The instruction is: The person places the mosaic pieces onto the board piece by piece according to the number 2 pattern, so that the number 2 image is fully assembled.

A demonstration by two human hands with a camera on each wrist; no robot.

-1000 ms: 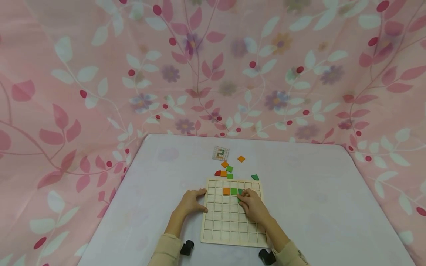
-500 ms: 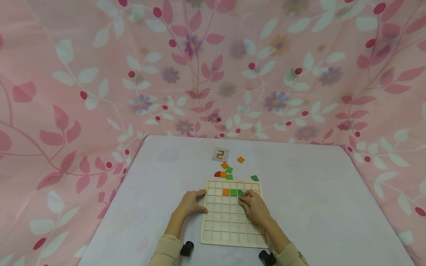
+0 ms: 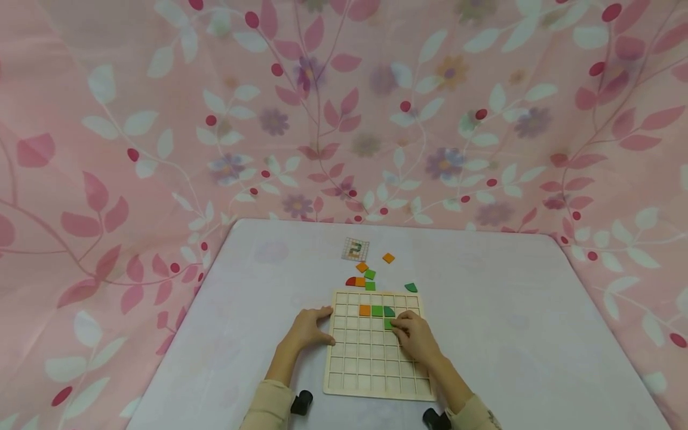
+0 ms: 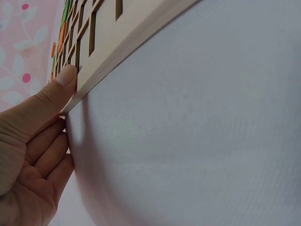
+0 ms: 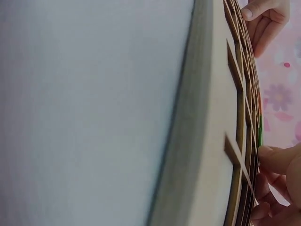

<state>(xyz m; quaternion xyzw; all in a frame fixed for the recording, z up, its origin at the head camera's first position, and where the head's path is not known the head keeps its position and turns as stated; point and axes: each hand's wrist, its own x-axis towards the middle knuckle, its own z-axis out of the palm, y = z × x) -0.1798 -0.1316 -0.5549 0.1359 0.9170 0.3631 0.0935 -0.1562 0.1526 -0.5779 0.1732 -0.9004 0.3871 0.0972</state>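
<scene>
A pale wooden grid board (image 3: 352, 365) lies flat on the white-covered table. In one of its upper rows sit an orange square tile (image 3: 365, 310), a green square tile (image 3: 377, 311) and a dark green quarter-round tile (image 3: 389, 311). Another green square tile (image 3: 387, 323) is just below the quarter-round. My right hand (image 3: 418, 338) has its fingertips at that lower tile's right side, partly covering it. With thumb and forefinger spread, my left hand (image 3: 308, 326) touches the board's left edge; in the left wrist view its thumb (image 4: 67, 77) rests on the rim.
Beyond the board lie loose tiles: a red quarter-round (image 3: 351, 281), several orange and green squares, and a green quarter-round (image 3: 411, 287). A small pattern card (image 3: 355, 249) showing a 2 is behind them. Black devices (image 3: 303, 402) are at both wrists.
My right hand has drawn slightly right and down, uncovering the dark green quarter-round tile and more of the green square below it. The left hand stays at the board's edge.
</scene>
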